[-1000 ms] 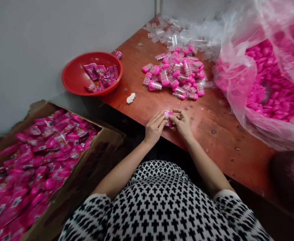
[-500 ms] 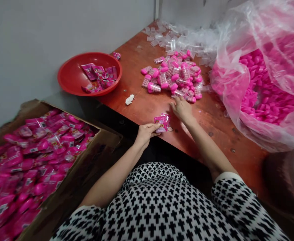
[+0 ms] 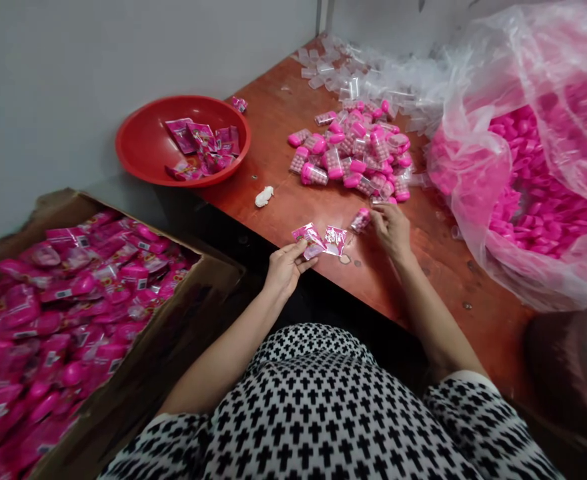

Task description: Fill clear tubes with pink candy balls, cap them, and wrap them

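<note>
My left hand [image 3: 284, 267] pinches a shiny pink printed packet [image 3: 309, 240] between thumb and fingers at the table's front edge. Just right of it, a second pink packet [image 3: 335, 241] lies close to the first; whether they touch I cannot tell. My right hand [image 3: 392, 230] is closed at the fingertips on a small clear bottle [image 3: 360, 220] with a pink cap and pink beads inside, tilted over the tabletop. Behind that hand is a heap of similar filled bottles [image 3: 358, 150].
A red bowl [image 3: 138, 150] with several pink packets stands at the left. Below it, a cardboard box [image 3: 213, 273] holds packed pink bottles. Clear empty bottles [image 3: 368, 77] lie at the back. A plastic bag [image 3: 466, 160] of pink caps and a bead-filled bucket [image 3: 553, 353] occupy the right.
My right hand has drawn back from the heap, nearer and to the right, bringing a filled bottle with it. The packets at my left hand have spread apart. The view has shifted slightly.
</note>
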A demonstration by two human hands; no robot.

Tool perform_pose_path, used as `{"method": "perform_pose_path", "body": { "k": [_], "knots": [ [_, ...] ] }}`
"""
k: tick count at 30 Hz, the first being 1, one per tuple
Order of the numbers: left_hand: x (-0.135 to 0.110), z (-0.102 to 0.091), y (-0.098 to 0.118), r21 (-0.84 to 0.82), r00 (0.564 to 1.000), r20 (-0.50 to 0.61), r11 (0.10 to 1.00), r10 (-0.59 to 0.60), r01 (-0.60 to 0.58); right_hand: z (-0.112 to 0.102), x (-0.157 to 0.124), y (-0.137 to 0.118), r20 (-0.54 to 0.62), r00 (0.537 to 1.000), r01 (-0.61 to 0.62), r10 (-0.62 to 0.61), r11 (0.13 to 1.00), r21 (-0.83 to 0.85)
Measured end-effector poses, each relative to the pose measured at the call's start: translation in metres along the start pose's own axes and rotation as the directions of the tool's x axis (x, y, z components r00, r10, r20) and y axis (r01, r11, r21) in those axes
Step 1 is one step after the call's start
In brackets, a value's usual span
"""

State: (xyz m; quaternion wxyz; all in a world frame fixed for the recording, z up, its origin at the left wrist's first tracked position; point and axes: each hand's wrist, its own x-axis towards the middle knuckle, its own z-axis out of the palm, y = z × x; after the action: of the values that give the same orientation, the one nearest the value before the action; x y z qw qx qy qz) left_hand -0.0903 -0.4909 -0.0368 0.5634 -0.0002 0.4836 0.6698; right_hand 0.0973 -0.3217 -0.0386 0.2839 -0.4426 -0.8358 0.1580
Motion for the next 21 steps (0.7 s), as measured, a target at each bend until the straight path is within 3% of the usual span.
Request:
{"method": "perform_pose_path", "body": {
  "k": [2, 4, 7, 10, 12, 14, 17, 19, 21],
  "knots": [
    [-0.001, 0.000, 0.002, 0.000, 1.000, -0.020, 1.000, -0.003, 0.003, 0.000, -0.005, -0.010, -0.062, 0.974, -0.223, 0.217, 0.970, -0.101],
    [-0.002, 0.000, 0.003, -0.006, 0.999, -0.045, 1.000, 0.005, -0.005, 0.004, -0.005, -0.023, -0.026, 0.938, -0.344, 0.346, 0.914, -0.214],
    [-0.003, 0.001, 0.004, -0.042, 0.998, -0.066, 0.999, 0.017, -0.020, 0.011, 0.002, -0.039, 0.085, 0.901, -0.378, 0.426, 0.864, -0.334],
    [-0.005, 0.003, 0.004, -0.102, 0.994, -0.109, 0.995, 0.003, -0.014, 0.012, 0.008, -0.044, 0.172, 0.877, -0.376, 0.448, 0.864, -0.334],
    [-0.006, 0.004, 0.005, -0.158, 0.989, -0.147, 0.987, -0.019, -0.005, 0.010, 0.004, -0.045, 0.185, 0.879, -0.410, 0.440, 0.894, -0.183],
    [-0.006, 0.006, 0.004, -0.222, 0.987, -0.157, 0.975, -0.039, 0.003, 0.006, -0.009, -0.051, 0.210, 0.878, -0.460, 0.429, 0.879, 0.126],
    [-0.005, 0.009, 0.003, -0.301, 0.989, -0.134, 0.953, -0.066, 0.023, 0.001, -0.043, -0.072, 0.326, 0.880, -0.475, 0.346, 0.670, 0.571],
    [-0.004, 0.011, 0.001, -0.334, 0.989, -0.121, 0.942, -0.081, 0.037, 0.001, -0.067, -0.090, 0.381, 0.884, -0.467, 0.270, 0.549, 0.693],
    [-0.003, 0.015, -0.002, -0.353, 0.990, -0.113, 0.935, -0.087, 0.042, 0.004, -0.085, -0.106, 0.420, 0.874, -0.485, 0.244, 0.486, 0.727]
  ]
}}
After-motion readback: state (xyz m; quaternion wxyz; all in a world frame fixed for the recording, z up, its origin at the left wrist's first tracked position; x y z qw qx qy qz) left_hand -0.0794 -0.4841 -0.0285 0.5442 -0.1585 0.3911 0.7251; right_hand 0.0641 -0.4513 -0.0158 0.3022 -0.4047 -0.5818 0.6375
